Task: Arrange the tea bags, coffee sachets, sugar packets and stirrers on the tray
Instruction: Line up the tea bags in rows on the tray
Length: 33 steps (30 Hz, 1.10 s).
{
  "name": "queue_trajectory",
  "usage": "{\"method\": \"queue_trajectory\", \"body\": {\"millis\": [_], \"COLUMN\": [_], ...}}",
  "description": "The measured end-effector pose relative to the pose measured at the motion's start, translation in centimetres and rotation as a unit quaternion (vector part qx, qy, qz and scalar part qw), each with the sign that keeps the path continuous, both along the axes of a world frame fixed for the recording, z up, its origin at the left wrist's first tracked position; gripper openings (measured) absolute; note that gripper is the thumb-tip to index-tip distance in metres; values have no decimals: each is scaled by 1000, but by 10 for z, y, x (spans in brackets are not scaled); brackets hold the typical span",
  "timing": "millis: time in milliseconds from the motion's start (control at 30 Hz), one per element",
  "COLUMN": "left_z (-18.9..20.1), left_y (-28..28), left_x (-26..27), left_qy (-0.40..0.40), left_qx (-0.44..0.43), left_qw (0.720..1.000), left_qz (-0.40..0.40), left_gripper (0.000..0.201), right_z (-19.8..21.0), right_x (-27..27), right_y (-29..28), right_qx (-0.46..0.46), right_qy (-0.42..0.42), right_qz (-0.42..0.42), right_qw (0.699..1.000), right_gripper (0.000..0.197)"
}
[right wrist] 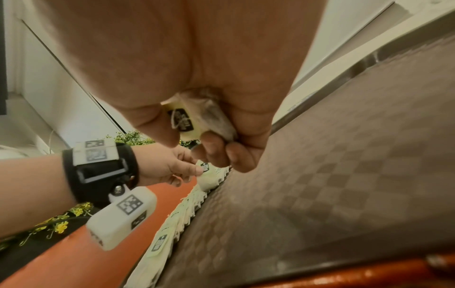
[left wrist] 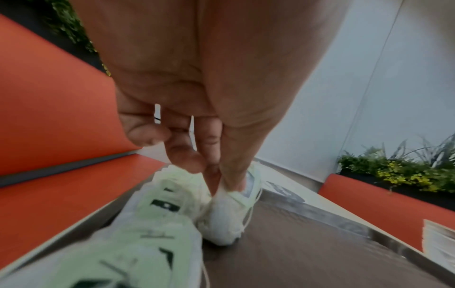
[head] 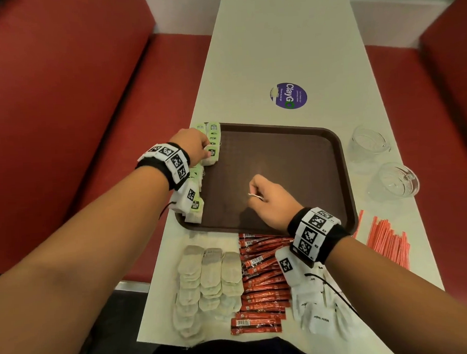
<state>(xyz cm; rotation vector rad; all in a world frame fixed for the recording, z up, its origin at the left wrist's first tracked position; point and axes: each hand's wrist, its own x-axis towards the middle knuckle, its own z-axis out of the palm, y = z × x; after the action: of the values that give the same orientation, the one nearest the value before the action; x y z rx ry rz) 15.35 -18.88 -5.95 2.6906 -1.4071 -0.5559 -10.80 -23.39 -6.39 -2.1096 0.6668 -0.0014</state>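
A brown tray (head: pixel 279 158) lies in the middle of the white table. Tea bags with green tags (head: pixel 212 140) stand in a row along its left edge. My left hand (head: pixel 199 149) pinches one tea bag (left wrist: pixel 221 220) at the far part of that row, thumb against fingers (left wrist: pixel 216 148). My right hand (head: pixel 262 194) hovers over the tray floor with its fingers curled. In the right wrist view it grips a tea bag with a pale green tag (right wrist: pixel 194 118) inside the fist.
Near me on the table lie rows of plain tea bags (head: pixel 207 279), red coffee sachets (head: pixel 263 277) and white sugar packets (head: pixel 318 307). Orange stirrers (head: pixel 387 239) lie right of the tray, beside two glass cups (head: pixel 367 144). Red bench seats flank the table.
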Motion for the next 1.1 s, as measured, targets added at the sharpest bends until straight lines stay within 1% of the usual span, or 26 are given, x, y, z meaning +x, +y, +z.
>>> {"method": "queue_trajectory", "body": {"millis": [167, 300, 400, 467, 567, 667, 733, 833, 867, 900, 967, 1033, 1100], "left_z": [-10, -16, -18, -19, -19, -21, -18, -8, -3, 2, 14, 30, 44], "left_y": [-17, -23, -28, -33, -38, -41, -42, -39, -37, -33, -23, -8, 9], "left_x": [14, 16, 14, 8, -2, -3, -5, -10, -12, -14, -23, -40, -59], "left_qy": [-9, -25, -24, -28, -57, -59, -58, -61, -55, -35, 49, 143, 220], "left_qx": [33, 53, 37, 42, 86, 89, 88, 85, 65, 30, -69, -138, -150], "left_qw": [999, 996, 996, 996, 994, 993, 994, 994, 996, 999, 996, 978, 956], "left_qz": [39, 61, 79, 74, 47, 40, 38, 37, 33, 29, 7, -57, -121], "left_gripper": [29, 39, 45, 46, 52, 42, 39, 49, 51, 48, 33, 25, 22], "right_z": [-2, -4, -4, -4, -2, 4, 7, 6, 5, 5, 4, 3, 3], "right_x": [0, 3, 4, 6, 9, 10, 10, 11, 11, 12, 14, 16, 17], "right_y": [-3, -6, -7, -7, -8, -9, -9, -9, -10, -10, -11, -12, -12], "right_qx": [1, 2, 11, 35, 76, 98, 102, 86, 80, 76, 65, 56, 53], "right_qy": [-2, 1, 9, 7, 4, 16, 19, 7, 0, -7, -13, -18, -26], "right_qz": [-6, 2, 6, 4, 3, -2, -8, -6, -5, -4, -3, -7, -16], "right_qw": [1000, 1000, 1000, 999, 997, 995, 995, 996, 997, 997, 998, 998, 998], "right_gripper": [16, 14, 12, 10, 8, 8, 8, 10, 11, 13, 15, 15, 15]}}
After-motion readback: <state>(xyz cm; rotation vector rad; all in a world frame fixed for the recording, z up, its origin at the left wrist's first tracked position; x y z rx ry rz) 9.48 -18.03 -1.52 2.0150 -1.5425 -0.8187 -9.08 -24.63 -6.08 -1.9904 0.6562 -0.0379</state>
